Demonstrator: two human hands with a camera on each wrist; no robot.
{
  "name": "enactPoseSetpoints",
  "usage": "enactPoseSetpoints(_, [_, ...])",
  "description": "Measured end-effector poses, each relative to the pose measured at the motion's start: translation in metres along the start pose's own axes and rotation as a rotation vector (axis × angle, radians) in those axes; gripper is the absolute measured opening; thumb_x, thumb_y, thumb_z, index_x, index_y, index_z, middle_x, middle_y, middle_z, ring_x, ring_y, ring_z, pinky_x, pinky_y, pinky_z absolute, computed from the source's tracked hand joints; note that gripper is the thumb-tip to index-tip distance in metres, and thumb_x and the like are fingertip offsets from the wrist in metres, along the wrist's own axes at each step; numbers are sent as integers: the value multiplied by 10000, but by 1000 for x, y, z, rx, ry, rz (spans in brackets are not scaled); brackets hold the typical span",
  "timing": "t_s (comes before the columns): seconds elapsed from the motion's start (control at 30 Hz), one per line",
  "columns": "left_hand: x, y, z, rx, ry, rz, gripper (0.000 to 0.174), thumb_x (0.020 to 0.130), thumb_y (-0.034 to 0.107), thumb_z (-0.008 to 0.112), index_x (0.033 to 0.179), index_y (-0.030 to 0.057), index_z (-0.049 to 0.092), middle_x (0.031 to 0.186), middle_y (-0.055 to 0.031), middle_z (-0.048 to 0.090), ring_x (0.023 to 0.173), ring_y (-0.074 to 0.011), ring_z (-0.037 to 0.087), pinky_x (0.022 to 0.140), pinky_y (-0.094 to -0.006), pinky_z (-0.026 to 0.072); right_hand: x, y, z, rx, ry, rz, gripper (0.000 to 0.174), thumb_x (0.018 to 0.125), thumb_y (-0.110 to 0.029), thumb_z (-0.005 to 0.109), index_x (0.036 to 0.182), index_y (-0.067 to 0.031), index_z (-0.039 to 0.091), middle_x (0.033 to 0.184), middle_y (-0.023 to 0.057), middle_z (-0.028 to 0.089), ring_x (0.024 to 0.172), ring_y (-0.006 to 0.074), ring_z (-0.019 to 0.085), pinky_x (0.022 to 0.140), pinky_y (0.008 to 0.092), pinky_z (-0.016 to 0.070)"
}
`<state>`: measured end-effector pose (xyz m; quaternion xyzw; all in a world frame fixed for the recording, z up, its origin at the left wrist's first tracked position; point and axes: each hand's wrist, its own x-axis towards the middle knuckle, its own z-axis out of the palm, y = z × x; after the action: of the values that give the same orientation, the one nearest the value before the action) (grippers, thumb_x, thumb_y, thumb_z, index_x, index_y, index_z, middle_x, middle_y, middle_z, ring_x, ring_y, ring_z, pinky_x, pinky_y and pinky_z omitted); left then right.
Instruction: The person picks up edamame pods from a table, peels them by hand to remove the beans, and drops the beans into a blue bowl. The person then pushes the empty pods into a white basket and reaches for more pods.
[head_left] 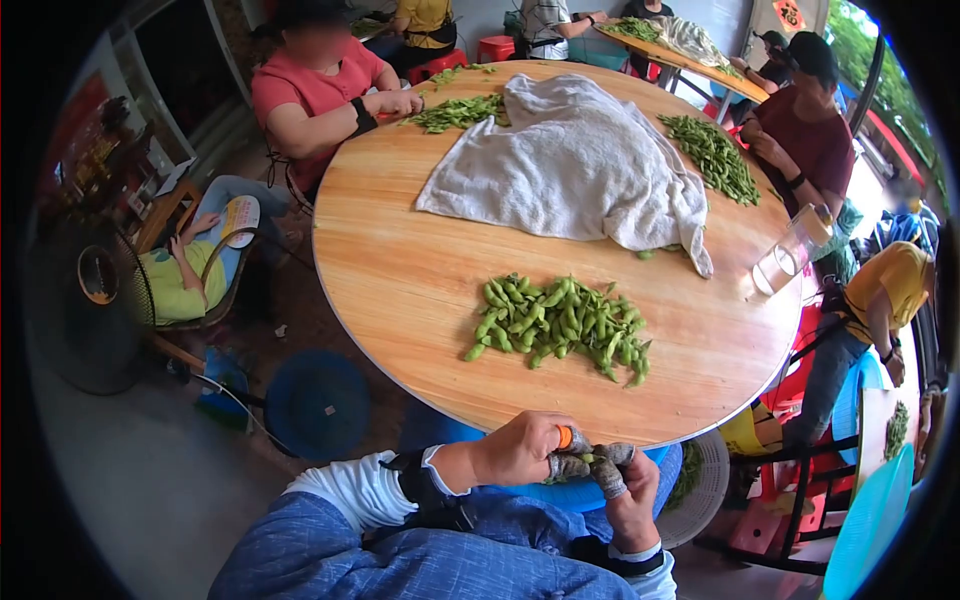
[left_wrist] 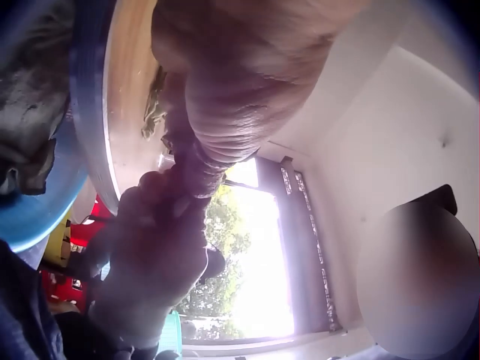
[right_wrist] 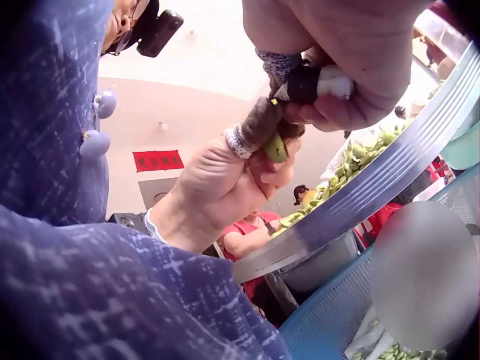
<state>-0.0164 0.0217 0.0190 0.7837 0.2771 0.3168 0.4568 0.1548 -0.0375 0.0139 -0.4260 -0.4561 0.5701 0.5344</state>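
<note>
Fingers of both hands meet just off the table's near edge, some wrapped in dark coverings. In the right wrist view the left hand [right_wrist: 217, 180] pinches a green pod [right_wrist: 277, 148] between thumb and fingers. The right hand [right_wrist: 337, 60] has its covered fingertips curled at the pod's upper end, around a small dark and white item [right_wrist: 304, 84] that I cannot identify. The head view shows the left hand [head_left: 520, 447] and the right hand [head_left: 630, 505] touching at the fingertips. A pile of green pods [head_left: 560, 322] lies on the round table [head_left: 400, 290] beyond them.
A white cloth [head_left: 570, 170] covers the table's middle, with more pods [head_left: 710, 155] beside it and a glass jar [head_left: 790, 255] at right. People sit around the far side. A blue basin [head_left: 570, 492] is below the hands, a white basket [head_left: 700, 490] to its right.
</note>
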Motion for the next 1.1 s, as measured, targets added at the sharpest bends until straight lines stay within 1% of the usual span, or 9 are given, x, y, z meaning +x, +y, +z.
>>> enactPoseSetpoints(0.1, [2,8,-5,-387,-76,-289,183,690,82,668,801,-15,561,756,-91,572,696,-169,570,636,-258,442,2,2,-2,-39,-31,-68,62,772,0,551,829,24,553,748,29,570,674,101,527,642,215,421])
enactPoseSetpoints(0.2, [0,-10,-1,-544,-88,-343,208,667,69,660,842,-10,579,690,-115,570,635,-244,568,587,-291,434,3,5,-9,-214,-61,-135,61,748,-1,569,804,20,556,719,47,561,655,112,530,621,226,421])
enactPoseSetpoints(0.3, [6,-8,-5,-52,61,42,190,674,96,640,840,20,587,647,-141,572,596,-280,572,552,-328,440,5,2,-8,-407,-35,-162,64,737,4,569,798,19,556,709,52,557,644,112,527,600,231,419])
enactPoseSetpoints(0.47, [6,4,-3,266,-23,-19,134,662,109,557,766,27,540,633,-196,534,621,-364,537,551,-419,428,6,-6,4,-613,26,-184,102,716,55,549,810,16,554,692,51,560,609,123,538,574,225,423])
enactPoseSetpoints(0.57, [5,0,6,272,61,34,144,614,65,564,749,20,540,654,-181,541,621,-353,540,538,-396,427,8,-11,13,-668,29,-247,205,619,75,547,807,-4,575,685,145,559,624,289,565,545,311,439])
enactPoseSetpoints(0.67, [5,0,8,227,117,-23,204,557,-3,551,760,10,569,690,-185,549,651,-338,549,548,-347,433,9,-8,12,-767,16,-328,228,574,83,543,784,-4,570,678,172,529,622,331,537,530,348,428])
enactPoseSetpoints(0.77, [4,-1,8,23,76,-140,192,665,-29,511,846,6,564,719,-114,577,657,-216,570,590,-288,443,7,-4,9,-712,39,-320,172,652,56,567,818,9,566,702,123,569,616,251,553,550,313,430])
enactPoseSetpoints(0.93, [4,4,-6,-405,44,-377,223,785,-15,461,1000,-4,516,783,-37,568,715,-90,510,664,-232,436,8,-22,-3,33,126,144,141,796,-124,559,821,15,565,670,16,546,593,81,480,553,201,366])
enactPoseSetpoints(1.1, [4,3,1,212,-88,41,254,721,44,576,962,-24,530,857,-160,554,808,-309,549,713,-330,435,9,-19,-12,133,82,234,176,789,-157,566,824,15,567,646,20,533,562,76,446,530,196,340])
